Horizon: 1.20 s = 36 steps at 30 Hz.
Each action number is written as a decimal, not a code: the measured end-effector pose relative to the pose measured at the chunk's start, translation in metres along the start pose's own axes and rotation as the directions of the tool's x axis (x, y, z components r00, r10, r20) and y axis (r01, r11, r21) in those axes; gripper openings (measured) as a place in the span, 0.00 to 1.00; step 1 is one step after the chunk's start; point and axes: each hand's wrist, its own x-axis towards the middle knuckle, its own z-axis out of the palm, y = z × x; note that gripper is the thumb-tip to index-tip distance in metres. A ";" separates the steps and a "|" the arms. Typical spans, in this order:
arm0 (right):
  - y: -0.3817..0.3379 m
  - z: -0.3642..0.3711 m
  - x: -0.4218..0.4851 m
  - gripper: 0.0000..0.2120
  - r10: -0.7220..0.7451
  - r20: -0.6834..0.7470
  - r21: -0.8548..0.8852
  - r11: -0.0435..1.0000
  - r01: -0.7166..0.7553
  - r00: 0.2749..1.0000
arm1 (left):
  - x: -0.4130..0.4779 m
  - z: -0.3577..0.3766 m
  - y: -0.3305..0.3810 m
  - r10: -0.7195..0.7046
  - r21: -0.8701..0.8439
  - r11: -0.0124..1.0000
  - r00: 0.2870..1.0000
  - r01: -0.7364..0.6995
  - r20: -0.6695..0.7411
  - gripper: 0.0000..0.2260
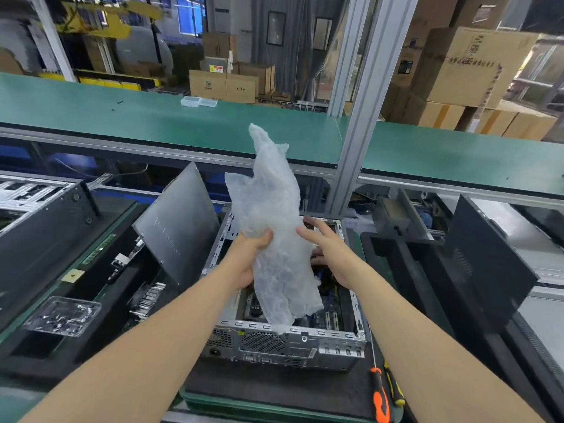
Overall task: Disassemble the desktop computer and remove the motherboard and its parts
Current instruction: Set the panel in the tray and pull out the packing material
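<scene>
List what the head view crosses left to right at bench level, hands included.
clear plastic tray of small parts → grey side panel, leaning → left hand → bubble wrap → right hand → orange screwdriver → black panel

Open on top: the computer case (pixel 293 337), so room to reach in from above. Blocked in the middle by a big plastic bag (pixel 274 227), gripped by the left hand (pixel 247 261) and hanging down into the opening. Right hand (pixel 329 254) over the far right part. Walled off on the left by a grey side panel (pixel 180 227) leaning just beside the case. Free gap on the right, before a black tower (pixel 488 270). Behind, a metal post (pixel 357 132). Near right, two screwdrivers (pixel 380 398) on the mat.
</scene>
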 end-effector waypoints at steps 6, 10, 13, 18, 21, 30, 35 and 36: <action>0.001 0.020 0.003 0.44 -0.050 0.060 0.392 0.920 0.022 0.997 | -0.009 0.007 0.011 0.057 0.147 0.988 0.998 -0.057 0.003 0.21; -0.010 0.039 -0.009 0.32 -0.077 0.066 0.515 0.857 0.032 0.995 | -0.024 0.018 0.015 0.083 0.079 0.993 0.996 -0.084 0.012 0.24; -0.015 0.056 -0.025 0.26 -0.037 0.070 0.582 0.813 -0.011 0.997 | -0.040 0.023 0.014 0.102 -0.015 0.995 0.994 -0.102 -0.031 0.23; 0.002 0.096 -0.058 0.26 0.025 0.112 0.671 0.735 -0.094 0.993 | -0.080 0.004 0.005 0.161 -0.081 0.982 0.983 -0.168 -0.089 0.22; 0.016 0.124 -0.076 0.18 -0.023 0.135 0.694 0.716 -0.078 0.991 | -0.111 -0.021 0.001 0.207 -0.104 0.970 0.971 -0.219 -0.121 0.20; 0.075 0.205 -0.131 0.17 -0.013 0.419 0.634 0.720 -0.282 0.908 | -0.234 -0.095 -0.042 0.380 0.138 0.924 0.823 -0.356 -0.422 0.14; 0.136 0.240 -0.172 0.25 0.121 0.526 0.501 0.756 -0.422 0.842 | -0.306 -0.123 -0.106 0.276 0.134 0.959 0.699 -0.251 -0.660 0.13; 0.149 0.246 -0.181 0.26 0.167 0.534 0.472 0.755 -0.455 0.829 | -0.318 -0.127 -0.118 0.254 0.137 0.965 0.669 -0.224 -0.698 0.13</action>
